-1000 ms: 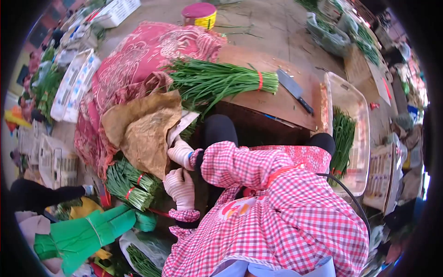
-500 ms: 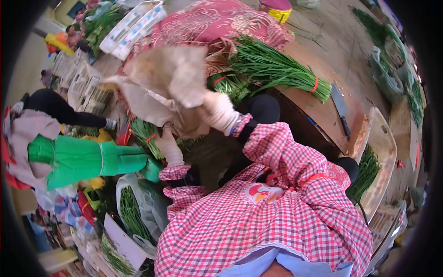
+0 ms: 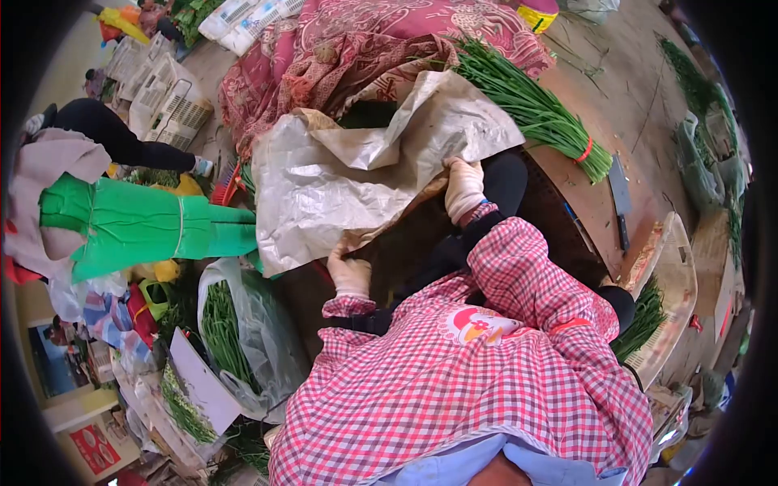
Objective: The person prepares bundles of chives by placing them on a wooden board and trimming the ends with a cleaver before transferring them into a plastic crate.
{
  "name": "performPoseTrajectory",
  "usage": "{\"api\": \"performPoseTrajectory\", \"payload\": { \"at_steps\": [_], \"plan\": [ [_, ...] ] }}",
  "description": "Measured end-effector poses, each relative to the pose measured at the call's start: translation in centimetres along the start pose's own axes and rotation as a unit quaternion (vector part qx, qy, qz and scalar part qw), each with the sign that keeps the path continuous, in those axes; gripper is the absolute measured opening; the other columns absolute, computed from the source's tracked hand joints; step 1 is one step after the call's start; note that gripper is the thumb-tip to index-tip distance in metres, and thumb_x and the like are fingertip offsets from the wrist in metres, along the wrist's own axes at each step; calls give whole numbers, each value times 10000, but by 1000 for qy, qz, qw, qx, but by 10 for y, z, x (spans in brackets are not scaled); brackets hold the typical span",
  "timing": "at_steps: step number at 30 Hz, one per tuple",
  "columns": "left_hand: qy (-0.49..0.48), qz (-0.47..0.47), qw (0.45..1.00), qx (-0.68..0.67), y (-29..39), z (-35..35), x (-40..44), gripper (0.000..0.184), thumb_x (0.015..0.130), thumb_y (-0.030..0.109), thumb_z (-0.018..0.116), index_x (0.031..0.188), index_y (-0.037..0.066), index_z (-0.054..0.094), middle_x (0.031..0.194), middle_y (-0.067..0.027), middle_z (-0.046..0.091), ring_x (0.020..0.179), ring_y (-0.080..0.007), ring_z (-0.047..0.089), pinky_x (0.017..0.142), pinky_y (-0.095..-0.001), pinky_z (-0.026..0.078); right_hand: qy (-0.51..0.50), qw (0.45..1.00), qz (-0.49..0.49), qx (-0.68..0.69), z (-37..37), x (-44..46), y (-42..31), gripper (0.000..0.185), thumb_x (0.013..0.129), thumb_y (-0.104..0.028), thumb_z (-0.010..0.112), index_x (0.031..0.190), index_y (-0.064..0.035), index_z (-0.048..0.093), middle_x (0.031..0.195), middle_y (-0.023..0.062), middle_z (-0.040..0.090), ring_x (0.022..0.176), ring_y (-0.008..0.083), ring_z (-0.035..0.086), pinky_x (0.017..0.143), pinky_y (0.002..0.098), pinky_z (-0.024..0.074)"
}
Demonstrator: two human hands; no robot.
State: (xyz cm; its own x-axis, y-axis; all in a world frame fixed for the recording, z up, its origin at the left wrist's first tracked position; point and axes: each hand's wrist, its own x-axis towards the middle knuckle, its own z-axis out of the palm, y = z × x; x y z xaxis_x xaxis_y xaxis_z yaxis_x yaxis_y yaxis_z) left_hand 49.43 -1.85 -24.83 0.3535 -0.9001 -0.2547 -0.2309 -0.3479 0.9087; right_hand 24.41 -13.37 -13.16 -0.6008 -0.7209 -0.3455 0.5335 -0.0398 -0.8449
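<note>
We have opened the crinkled sheet (image 3: 312,194) out, pale face showing.
Our left hand (image 3: 351,277) and right hand (image 3: 464,190) grip its near edge, beside the tied greens (image 3: 539,109), so it's spread before us.

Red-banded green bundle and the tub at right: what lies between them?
A cleaver on the brown board, between bundle and tub, as the head view shows.

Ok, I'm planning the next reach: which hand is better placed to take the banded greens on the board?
Probably the right hand. It holds the paper by the edge closer to the greens and the board; the left hand grips it farther off. It would have to let go first.
</note>
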Motion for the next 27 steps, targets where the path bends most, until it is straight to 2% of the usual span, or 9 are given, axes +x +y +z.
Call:
{"api": "performPoseTrajectory", "payload": {
  "at_steps": [1, 2, 5, 11, 14, 16, 20, 24, 27],
  "plan": [
    [-47, -124, 937, -323, 67, -10, -13, 439, 905, 350, 522, 1217, 43, 542, 1163, -114, 600, 1097, -308, 552, 1010, -496, 418, 1, 1000, 15, -10, -4, 5, 3, 368, 708, 52, 628, 1065, -36, 608, 902, 39, 627, 781, 190, 579, 711, 322, 474],
    [-86, -232, 756, -606, 112, -18, -21, 457, 920, 369, 502, 1260, 64, 514, 1165, -120, 589, 1107, -332, 537, 1023, -526, 396, 3, 999, 31, -21, -9, 9, 6, 372, 708, 54, 639, 1067, -40, 609, 910, 38, 629, 795, 190, 583, 717, 323, 477],
    [-64, -200, 766, -608, 132, -21, -21, 498, 919, 468, 491, 1269, 115, 517, 1215, -130, 558, 1140, -362, 506, 993, -600, 387, -57, 998, -3, -32, -16, -2, 7, 346, 718, 17, 684, 1050, -50, 613, 923, 44, 634, 830, 200, 592, 737, 335, 481],
    [65, -267, 726, -630, 54, -23, 21, 430, 929, 323, 576, 1259, 58, 501, 1196, -163, 585, 1086, -357, 559, 894, -564, 470, -239, 921, 299, -68, -27, -79, -72, 229, 894, -139, 575, 1108, -60, 560, 974, 60, 609, 851, 175, 599, 786, 339, 511],
    [60, -250, 729, -635, 45, -27, 20, 388, 943, 302, 557, 1244, 61, 514, 1195, -154, 588, 1081, -344, 561, 892, -552, 473, -532, 679, 339, -375, -39, -84, -144, 392, 882, -126, 606, 1248, 1, 553, 1023, 67, 643, 935, 143, 607, 840, 316, 505],
    [30, -255, 724, -640, 39, -24, 16, 371, 940, 314, 557, 1229, 83, 527, 1213, -137, 575, 1109, -327, 540, 909, -534, 465, -654, 556, 189, -477, 2, -80, -198, 317, 885, -118, 598, 1173, 14, 606, 966, 63, 660, 916, 136, 611, 838, 297, 498],
    [40, -251, 748, -613, 31, -26, 14, 395, 942, 342, 550, 1249, 97, 521, 1224, -116, 570, 1106, -325, 532, 968, -536, 424, -526, 723, -82, -441, 61, -28, -228, 297, 895, -80, 562, 1174, 7, 615, 970, 61, 660, 918, 132, 606, 835, 281, 483],
    [21, -265, 727, -633, 19, -33, 14, 391, 930, 335, 573, 1230, 86, 536, 1228, -125, 575, 1132, -337, 517, 974, -542, 413, -422, 800, -171, -390, 111, 90, -175, 338, 946, -223, 575, 1200, -2, 608, 1069, 91, 664, 991, 145, 595, 881, 270, 459],
    [27, -279, 737, -615, 23, -33, 14, 417, 918, 332, 591, 1251, 88, 529, 1234, -124, 573, 1133, -339, 518, 966, -546, 424, -356, 729, -171, -559, 132, 138, -135, 496, 918, -383, 617, 1235, -3, 582, 1118, 124, 654, 1026, 172, 593, 923, 293, 447]
  ]
}}
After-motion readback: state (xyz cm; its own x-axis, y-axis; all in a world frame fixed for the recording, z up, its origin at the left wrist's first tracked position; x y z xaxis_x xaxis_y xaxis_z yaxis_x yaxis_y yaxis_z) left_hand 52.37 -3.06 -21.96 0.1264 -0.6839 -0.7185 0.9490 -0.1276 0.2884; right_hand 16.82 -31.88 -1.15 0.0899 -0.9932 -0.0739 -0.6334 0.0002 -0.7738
